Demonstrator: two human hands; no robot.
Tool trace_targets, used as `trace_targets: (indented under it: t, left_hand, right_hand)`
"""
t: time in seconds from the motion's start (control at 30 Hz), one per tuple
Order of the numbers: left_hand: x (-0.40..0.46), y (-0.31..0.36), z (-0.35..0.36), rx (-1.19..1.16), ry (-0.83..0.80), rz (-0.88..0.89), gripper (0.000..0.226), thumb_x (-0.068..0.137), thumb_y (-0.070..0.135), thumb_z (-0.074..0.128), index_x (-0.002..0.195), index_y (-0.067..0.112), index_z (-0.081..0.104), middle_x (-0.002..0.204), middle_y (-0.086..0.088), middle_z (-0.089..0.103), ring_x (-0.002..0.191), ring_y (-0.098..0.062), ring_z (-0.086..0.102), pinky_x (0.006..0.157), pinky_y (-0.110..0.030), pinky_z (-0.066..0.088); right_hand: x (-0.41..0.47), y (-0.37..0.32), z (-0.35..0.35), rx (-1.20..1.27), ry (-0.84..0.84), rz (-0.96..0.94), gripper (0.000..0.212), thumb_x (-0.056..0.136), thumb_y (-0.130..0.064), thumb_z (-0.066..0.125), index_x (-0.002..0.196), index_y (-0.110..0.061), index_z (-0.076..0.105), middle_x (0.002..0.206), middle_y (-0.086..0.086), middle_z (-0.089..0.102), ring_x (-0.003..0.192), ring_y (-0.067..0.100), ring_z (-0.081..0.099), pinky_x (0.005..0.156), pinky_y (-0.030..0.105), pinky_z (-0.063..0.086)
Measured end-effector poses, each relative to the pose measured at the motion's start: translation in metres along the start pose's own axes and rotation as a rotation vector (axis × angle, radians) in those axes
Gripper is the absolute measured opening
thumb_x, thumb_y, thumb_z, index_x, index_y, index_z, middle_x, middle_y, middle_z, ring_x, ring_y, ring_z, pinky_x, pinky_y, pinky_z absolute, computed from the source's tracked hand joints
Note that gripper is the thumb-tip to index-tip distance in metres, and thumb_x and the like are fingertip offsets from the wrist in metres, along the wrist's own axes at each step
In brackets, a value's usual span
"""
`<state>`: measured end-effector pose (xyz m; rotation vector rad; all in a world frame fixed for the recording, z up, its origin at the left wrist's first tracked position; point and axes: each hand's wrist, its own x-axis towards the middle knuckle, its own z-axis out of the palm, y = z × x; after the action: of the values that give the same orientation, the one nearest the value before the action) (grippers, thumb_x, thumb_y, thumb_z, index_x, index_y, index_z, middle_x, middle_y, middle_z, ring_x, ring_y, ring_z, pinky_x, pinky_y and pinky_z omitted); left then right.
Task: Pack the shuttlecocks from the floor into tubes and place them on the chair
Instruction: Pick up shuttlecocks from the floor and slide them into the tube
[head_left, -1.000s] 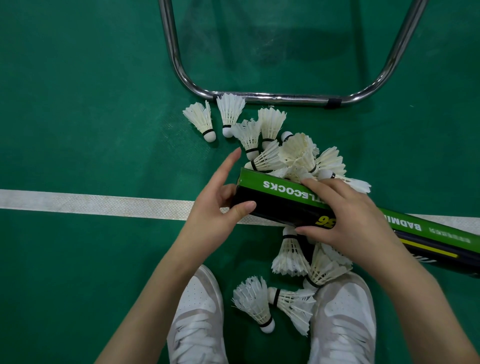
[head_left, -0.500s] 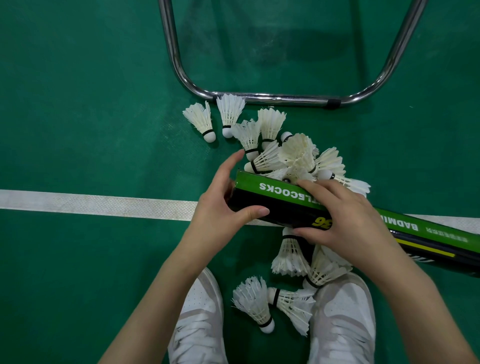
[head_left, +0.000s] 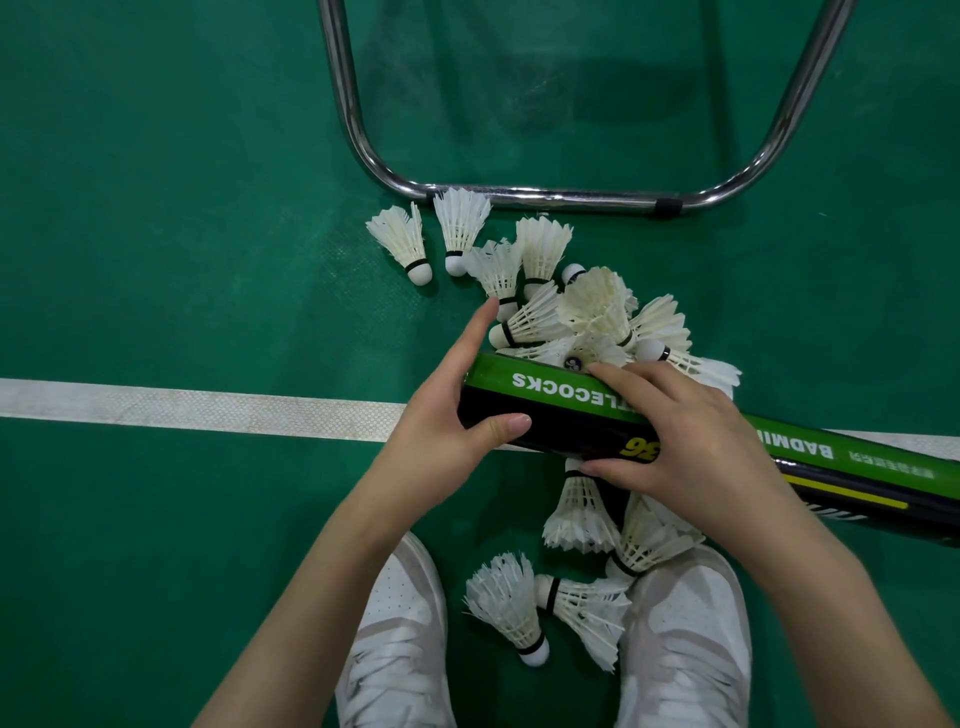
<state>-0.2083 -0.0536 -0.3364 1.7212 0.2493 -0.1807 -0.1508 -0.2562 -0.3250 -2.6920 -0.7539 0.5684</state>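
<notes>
With your left hand (head_left: 447, 431) and right hand (head_left: 675, 447) both clasped round the green-and-black cardboard tube (head_left: 566, 415) above the scattered white feather shuttlecocks (head_left: 587, 317), you're likely opening its end; next, free one hand to load.

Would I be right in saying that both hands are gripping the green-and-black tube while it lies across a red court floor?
Not quite: the floor is green, not red, as the head view shows. The left hand and right hand do both grip the green-and-black tube.
</notes>
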Motion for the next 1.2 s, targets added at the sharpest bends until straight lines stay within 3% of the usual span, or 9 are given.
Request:
trace_targets:
  t: [0.17,0.27,0.37,0.6,0.73,0.8,0.9,1.07,1.2]
  left_hand:
    - [-0.001,0.001,0.000,-0.042,-0.044,0.008,0.083,0.085,-0.002,0.065,0.132,0.057,0.029,0.112,0.017,0.060,0.104,-0.002,0.058,0.099,-0.021,0.044]
    - [0.000,0.001,0.001,-0.048,0.004,0.018,0.083,0.082,-0.002,0.069,0.129,0.056,0.033,0.109,0.020,0.062,0.102,-0.002,0.059,0.092,-0.016,0.045]
    - [0.000,0.000,0.000,-0.086,0.055,0.018,0.077,0.079,-0.002,0.071,0.126,0.052,0.042,0.104,0.005,0.068,0.095,-0.006,0.065,0.086,-0.020,0.051]
    - [0.012,-0.003,-0.011,-0.094,0.145,0.029,0.059,0.067,0.030,0.074,0.121,0.040,0.051,0.074,0.006,0.065,0.075,-0.008,0.062,0.079,-0.023,0.049]
    - [0.028,0.003,-0.012,-0.069,0.178,0.038,0.048,0.073,0.032,0.070,0.118,0.034,0.054,0.081,0.011,0.065,0.078,0.001,0.062,0.078,-0.015,0.047]
    - [0.040,0.005,-0.014,-0.023,0.158,0.050,0.045,0.080,0.031,0.072,0.122,0.031,0.054,0.095,0.009,0.065,0.091,0.003,0.062,0.084,-0.014,0.047]
    - [0.064,0.003,-0.018,0.040,0.141,0.069,0.045,0.084,0.031,0.070,0.125,0.031,0.053,0.110,0.009,0.062,0.110,-0.001,0.056,0.097,-0.020,0.044]
    - [0.105,-0.009,-0.027,0.143,0.182,0.069,0.054,0.083,0.008,0.070,0.130,0.024,0.049,0.114,0.011,0.058,0.113,0.000,0.051,0.102,-0.025,0.038]
    - [0.124,-0.024,-0.032,0.233,0.156,0.075,0.061,0.084,0.003,0.066,0.138,0.020,0.044,0.129,0.005,0.053,0.126,-0.006,0.045,0.111,-0.029,0.032]
  right_hand:
    - [-0.002,0.001,0.000,0.007,0.005,-0.008,0.080,0.070,-0.057,0.066,0.139,-0.038,0.030,0.128,-0.010,0.044,0.115,0.013,0.042,0.097,0.030,0.030]
    - [0.000,0.002,0.001,0.007,0.008,-0.004,0.080,0.069,-0.056,0.067,0.139,-0.037,0.032,0.127,-0.009,0.045,0.115,0.015,0.044,0.096,0.031,0.031]
    - [0.001,0.002,0.001,0.014,0.016,0.003,0.079,0.070,-0.056,0.067,0.139,-0.036,0.033,0.127,-0.008,0.046,0.114,0.017,0.045,0.096,0.032,0.032]
    - [0.002,0.006,-0.006,0.021,-0.005,0.048,0.079,0.071,-0.056,0.064,0.140,-0.037,0.029,0.130,-0.010,0.042,0.116,0.015,0.041,0.098,0.031,0.032]
    - [0.002,0.013,-0.009,0.051,0.020,0.084,0.079,0.070,-0.053,0.067,0.138,-0.035,0.033,0.128,-0.009,0.044,0.113,0.017,0.046,0.094,0.034,0.038]
    - [0.003,0.017,-0.011,0.070,0.023,0.110,0.080,0.067,-0.057,0.065,0.138,-0.036,0.034,0.127,-0.009,0.045,0.111,0.020,0.048,0.091,0.037,0.042]
    - [0.001,0.022,-0.012,0.092,0.031,0.127,0.080,0.065,-0.058,0.064,0.136,-0.036,0.036,0.126,-0.008,0.045,0.108,0.021,0.050,0.088,0.039,0.045]
    - [0.000,0.025,-0.013,0.107,0.045,0.143,0.084,0.059,-0.067,0.051,0.135,-0.036,0.037,0.126,-0.008,0.046,0.106,0.022,0.051,0.086,0.039,0.046]
    - [0.000,0.026,-0.013,0.120,0.046,0.143,0.079,0.063,-0.059,0.064,0.134,-0.036,0.037,0.125,-0.009,0.045,0.106,0.022,0.051,0.087,0.041,0.047]
